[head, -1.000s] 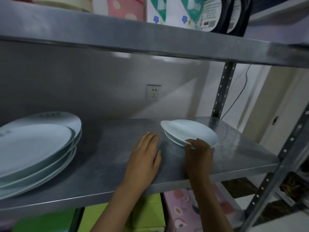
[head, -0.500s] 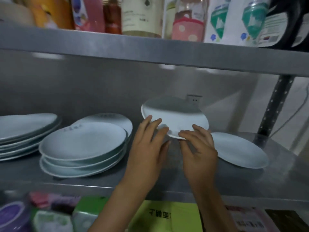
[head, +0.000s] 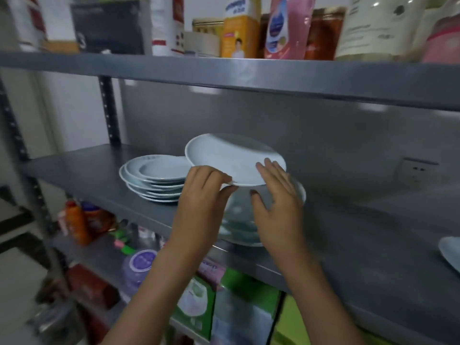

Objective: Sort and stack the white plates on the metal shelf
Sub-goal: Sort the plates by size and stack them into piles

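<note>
Metal shelf (head: 373,235), two plate stacks (head: 154,180), lone plate (head: 451,252)

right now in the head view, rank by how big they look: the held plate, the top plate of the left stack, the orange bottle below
1. held plate, though nearer the camera
2. top plate of the left stack
3. orange bottle, clearly smallest
</note>
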`<state>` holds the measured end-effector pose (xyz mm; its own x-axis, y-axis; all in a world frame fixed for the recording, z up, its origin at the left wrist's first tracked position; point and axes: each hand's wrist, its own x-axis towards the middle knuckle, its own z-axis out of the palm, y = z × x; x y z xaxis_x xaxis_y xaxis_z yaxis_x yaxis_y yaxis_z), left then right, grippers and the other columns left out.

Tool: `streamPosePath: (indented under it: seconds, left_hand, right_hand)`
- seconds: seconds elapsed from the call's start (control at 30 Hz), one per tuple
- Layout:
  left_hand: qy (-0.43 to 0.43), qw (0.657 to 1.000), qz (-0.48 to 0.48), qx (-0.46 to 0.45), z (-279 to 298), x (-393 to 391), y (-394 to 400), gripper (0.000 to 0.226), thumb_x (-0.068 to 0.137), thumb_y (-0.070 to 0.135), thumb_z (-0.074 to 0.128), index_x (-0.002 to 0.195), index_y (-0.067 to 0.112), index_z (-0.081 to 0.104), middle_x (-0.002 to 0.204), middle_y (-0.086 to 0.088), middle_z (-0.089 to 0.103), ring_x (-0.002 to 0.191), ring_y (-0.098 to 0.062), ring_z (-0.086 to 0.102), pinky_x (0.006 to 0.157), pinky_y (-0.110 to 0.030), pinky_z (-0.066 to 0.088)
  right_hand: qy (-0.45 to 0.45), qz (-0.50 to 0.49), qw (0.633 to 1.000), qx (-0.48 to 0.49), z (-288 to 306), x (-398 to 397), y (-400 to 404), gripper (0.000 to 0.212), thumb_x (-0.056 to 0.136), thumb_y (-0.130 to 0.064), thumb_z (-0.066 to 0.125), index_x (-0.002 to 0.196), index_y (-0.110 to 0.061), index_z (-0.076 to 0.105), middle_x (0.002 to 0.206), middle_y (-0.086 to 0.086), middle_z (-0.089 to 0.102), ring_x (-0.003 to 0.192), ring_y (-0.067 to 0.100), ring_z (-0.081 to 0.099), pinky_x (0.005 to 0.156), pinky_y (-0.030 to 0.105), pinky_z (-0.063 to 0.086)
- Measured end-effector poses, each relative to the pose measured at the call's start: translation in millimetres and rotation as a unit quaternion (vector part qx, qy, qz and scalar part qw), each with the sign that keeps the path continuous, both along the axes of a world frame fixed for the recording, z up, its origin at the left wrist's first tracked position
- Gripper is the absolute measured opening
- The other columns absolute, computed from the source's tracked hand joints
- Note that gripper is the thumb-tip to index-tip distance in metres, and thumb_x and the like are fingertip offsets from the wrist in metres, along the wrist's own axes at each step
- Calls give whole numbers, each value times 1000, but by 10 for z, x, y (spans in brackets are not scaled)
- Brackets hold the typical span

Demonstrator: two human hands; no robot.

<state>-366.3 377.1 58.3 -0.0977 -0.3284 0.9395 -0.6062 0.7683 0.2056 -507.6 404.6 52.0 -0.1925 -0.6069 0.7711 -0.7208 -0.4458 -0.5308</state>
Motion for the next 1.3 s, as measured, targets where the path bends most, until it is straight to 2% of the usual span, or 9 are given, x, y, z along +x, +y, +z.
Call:
streamPosePath:
  seconds: [0.1, 0.2, 0.37, 0.57, 0.73, 0.87, 1.03, 1.2, 1.3]
  left_hand:
    - [14, 999, 23, 23, -39, 358, -226, 13, 89, 16, 62, 85, 3, 61, 84, -8, 57, 83, -23, 47, 72, -23, 31]
    - [6, 998, 60, 32, -100, 685, -474, 15, 86, 17, 63, 86, 2, 62, 86, -11, 58, 84, -25, 48, 72, -22, 30]
    - [-21, 993, 104, 52, -177, 1164, -872, 12, 83, 6, 71, 88, 1, 61, 88, -14, 59, 87, -22, 43, 71, -25, 33]
    - [-41, 989, 116, 86, -237, 1465, -1359, 13, 85, 10, 70, 85, 1, 60, 87, -13, 57, 85, -25, 47, 69, -28, 37]
    - [-56, 984, 113, 128, -379, 1546, -1627, 7, 85, 7, 68, 87, 3, 62, 90, -12, 59, 87, -25, 49, 71, -39, 47]
    - [-73, 985, 95, 126, -429, 1617, -1735, 8, 84, 5, 69, 87, 3, 61, 89, -11, 60, 85, -25, 48, 70, -38, 44]
    - [-99, 986, 54, 125, -400, 1653, -1765, 6, 88, 8, 65, 87, 5, 60, 88, -9, 60, 83, -24, 49, 70, -34, 40]
    - [-170, 975, 58, 128, -450, 1692, -1726, 11, 92, 12, 58, 102, 11, 64, 102, -7, 66, 97, -27, 59, 90, -41, 44]
    - [-192, 965, 104, 148, -446, 1670, -1614, 25, 90, 8, 59, 114, 10, 63, 119, -9, 65, 119, -30, 54, 109, -52, 28]
  right_hand:
    - [43, -41, 996, 68, -21, 331, -139, 78, 89, -10, 57, 152, -20, 12, 160, -4, 14, 148, 13, 9, 120, 31, 13]
    - [97, -78, 988, 92, -51, 647, -230, 81, 90, -14, 55, 152, -14, 4, 161, 2, 8, 148, 17, 3, 121, 35, 11]
    - [168, -86, 980, 67, -78, 1121, -341, 78, 87, -11, 50, 152, -12, 8, 161, 6, 9, 149, 19, 2, 121, 37, 8]
    - [174, -66, 982, 44, -165, 1487, -547, 73, 80, -7, 54, 148, -7, 26, 157, 12, 25, 147, 25, 15, 119, 41, 19]
    - [181, -57, 981, 43, -238, 1672, -702, 69, 80, -11, 54, 146, -8, 32, 157, 10, 27, 147, 23, 15, 118, 42, 21]
    - [172, -34, 985, 0, -252, 1759, -763, 58, 79, -6, 55, 137, -8, 46, 151, 9, 39, 144, 21, 25, 117, 41, 26]
    - [152, -24, 988, -20, -229, 1801, -775, 53, 80, -5, 55, 133, -8, 50, 149, 8, 42, 144, 20, 25, 114, 45, 31]
    - [153, -44, 986, -42, -212, 1738, -765, 52, 82, -6, 51, 134, -9, 50, 147, 7, 44, 144, 19, 27, 114, 46, 30]
    - [157, -57, 985, -50, -197, 1674, -732, 51, 84, -7, 47, 134, -9, 50, 147, 6, 45, 143, 20, 28, 116, 46, 27]
